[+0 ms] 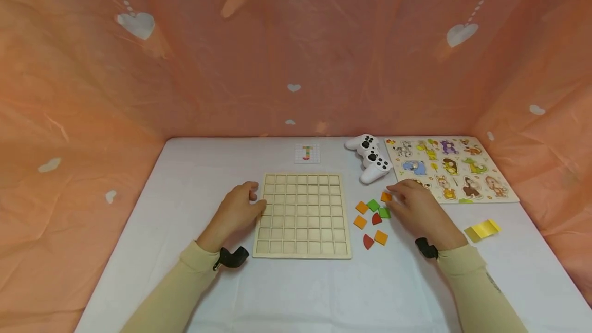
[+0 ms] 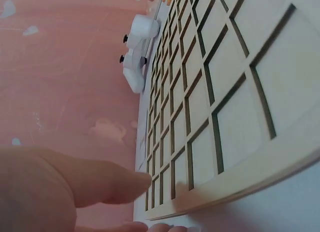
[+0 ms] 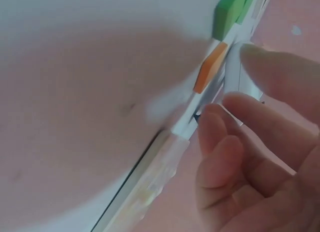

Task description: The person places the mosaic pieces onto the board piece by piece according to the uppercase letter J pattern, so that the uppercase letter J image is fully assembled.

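A pale wooden grid board lies on the white table with its cells bare. My left hand is at its left edge, thumb over or against the rim, holding nothing. To the board's right lie loose tiles: several orange squares, among them one orange tile, green squares such as this green tile, and red quarter-round pieces, one being the red piece. Above this group my right hand hovers with loosely bent fingers. Nearest its fingertips is another orange tile; thumb and forefinger stand apart with nothing between them.
Behind the board is a small card with a coloured J-shaped pattern on a grid. A white game controller and an animal puzzle board sit at the back right. A folded yellow strip lies beyond my right wrist.
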`<state>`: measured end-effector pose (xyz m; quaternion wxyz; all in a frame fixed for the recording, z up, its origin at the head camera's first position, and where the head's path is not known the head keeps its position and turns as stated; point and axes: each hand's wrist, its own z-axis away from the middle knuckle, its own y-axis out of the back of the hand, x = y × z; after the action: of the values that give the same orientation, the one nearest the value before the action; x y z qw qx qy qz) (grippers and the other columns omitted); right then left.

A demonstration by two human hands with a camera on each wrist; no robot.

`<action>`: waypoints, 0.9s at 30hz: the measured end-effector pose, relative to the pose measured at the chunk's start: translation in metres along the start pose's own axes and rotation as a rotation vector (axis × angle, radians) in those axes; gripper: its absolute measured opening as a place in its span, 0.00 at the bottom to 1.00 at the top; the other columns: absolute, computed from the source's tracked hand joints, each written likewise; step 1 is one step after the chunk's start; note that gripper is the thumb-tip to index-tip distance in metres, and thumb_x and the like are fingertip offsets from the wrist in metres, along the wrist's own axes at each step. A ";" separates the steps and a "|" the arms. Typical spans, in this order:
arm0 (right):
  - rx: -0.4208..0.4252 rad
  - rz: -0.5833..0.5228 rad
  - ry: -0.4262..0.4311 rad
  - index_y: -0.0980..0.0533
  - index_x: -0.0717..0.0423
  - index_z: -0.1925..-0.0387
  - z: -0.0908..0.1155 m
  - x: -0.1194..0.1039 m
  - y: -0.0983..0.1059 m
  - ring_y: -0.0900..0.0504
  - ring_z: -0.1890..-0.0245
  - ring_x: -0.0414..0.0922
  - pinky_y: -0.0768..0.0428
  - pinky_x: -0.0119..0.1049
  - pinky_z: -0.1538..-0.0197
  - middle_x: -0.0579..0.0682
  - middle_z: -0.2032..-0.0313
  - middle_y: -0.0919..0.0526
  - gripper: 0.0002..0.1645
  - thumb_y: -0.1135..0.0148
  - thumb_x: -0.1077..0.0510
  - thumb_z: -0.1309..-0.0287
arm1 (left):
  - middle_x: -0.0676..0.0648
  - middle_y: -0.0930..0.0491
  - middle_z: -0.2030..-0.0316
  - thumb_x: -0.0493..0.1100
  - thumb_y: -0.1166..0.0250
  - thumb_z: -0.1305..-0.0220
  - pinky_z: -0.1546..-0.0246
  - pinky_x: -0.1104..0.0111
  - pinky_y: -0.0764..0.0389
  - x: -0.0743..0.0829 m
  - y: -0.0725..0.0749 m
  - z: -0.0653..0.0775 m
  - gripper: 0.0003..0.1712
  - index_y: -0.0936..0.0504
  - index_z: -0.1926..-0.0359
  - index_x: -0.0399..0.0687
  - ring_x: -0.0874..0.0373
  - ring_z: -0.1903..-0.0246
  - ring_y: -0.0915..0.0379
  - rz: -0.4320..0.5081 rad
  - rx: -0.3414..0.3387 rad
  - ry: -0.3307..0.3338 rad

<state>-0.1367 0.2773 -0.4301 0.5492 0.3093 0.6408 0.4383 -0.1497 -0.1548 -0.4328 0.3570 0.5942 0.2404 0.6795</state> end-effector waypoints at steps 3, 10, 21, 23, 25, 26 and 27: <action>-0.018 -0.001 -0.011 0.14 0.60 0.42 -0.004 -0.001 -0.002 0.21 0.53 0.52 0.18 0.53 0.46 0.57 0.49 0.14 0.18 0.33 0.58 0.28 | 0.41 0.12 0.53 0.44 0.35 0.29 0.43 0.49 0.18 -0.002 0.001 0.001 0.32 0.24 0.29 0.33 0.46 0.51 0.17 -0.002 0.009 -0.015; -0.064 0.021 -0.042 0.14 0.63 0.43 -0.013 -0.006 -0.006 0.22 0.57 0.51 0.18 0.48 0.52 0.57 0.54 0.17 0.17 0.33 0.60 0.28 | 0.45 0.10 0.58 0.43 0.33 0.29 0.50 0.57 0.17 -0.006 0.000 -0.001 0.30 0.22 0.30 0.36 0.53 0.57 0.16 0.004 -0.013 -0.002; -0.100 -0.002 -0.085 0.14 0.63 0.44 -0.015 -0.005 -0.003 0.20 0.52 0.55 0.16 0.56 0.45 0.59 0.52 0.15 0.17 0.31 0.60 0.29 | 0.47 0.11 0.66 0.40 0.33 0.31 0.71 0.70 0.22 -0.009 -0.002 -0.001 0.39 0.30 0.22 0.39 0.60 0.73 0.18 0.076 -0.074 0.034; -0.103 -0.010 -0.087 0.14 0.62 0.44 -0.016 -0.004 -0.003 0.20 0.53 0.54 0.16 0.55 0.46 0.58 0.52 0.15 0.17 0.31 0.60 0.30 | 0.47 0.12 0.67 0.40 0.33 0.31 0.71 0.69 0.22 -0.009 -0.002 -0.001 0.41 0.33 0.20 0.41 0.59 0.74 0.18 0.079 -0.079 0.037; -0.106 -0.017 -0.089 0.14 0.62 0.44 -0.017 -0.003 -0.002 0.20 0.53 0.54 0.16 0.53 0.47 0.58 0.53 0.15 0.16 0.31 0.60 0.30 | 0.48 0.13 0.67 0.40 0.33 0.31 0.70 0.69 0.22 -0.010 -0.001 -0.002 0.42 0.35 0.18 0.42 0.59 0.73 0.19 0.078 -0.083 0.035; -0.106 -0.020 -0.087 0.14 0.62 0.44 -0.017 -0.003 -0.001 0.21 0.54 0.53 0.17 0.52 0.48 0.58 0.53 0.15 0.16 0.32 0.61 0.30 | 0.48 0.13 0.68 0.40 0.33 0.30 0.70 0.69 0.23 -0.010 -0.001 -0.003 0.43 0.35 0.17 0.43 0.59 0.73 0.19 0.077 -0.084 0.032; -0.105 -0.021 -0.086 0.14 0.62 0.44 -0.018 -0.003 -0.001 0.21 0.54 0.53 0.17 0.51 0.48 0.57 0.53 0.15 0.16 0.32 0.61 0.30 | 0.48 0.13 0.68 0.40 0.33 0.30 0.69 0.68 0.23 -0.011 -0.001 -0.003 0.43 0.36 0.17 0.44 0.58 0.73 0.19 0.076 -0.087 0.028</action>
<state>-0.1536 0.2705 -0.4296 0.5961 0.2922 0.5959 0.4518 -0.1524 -0.1622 -0.4406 0.3530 0.5772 0.1928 0.7107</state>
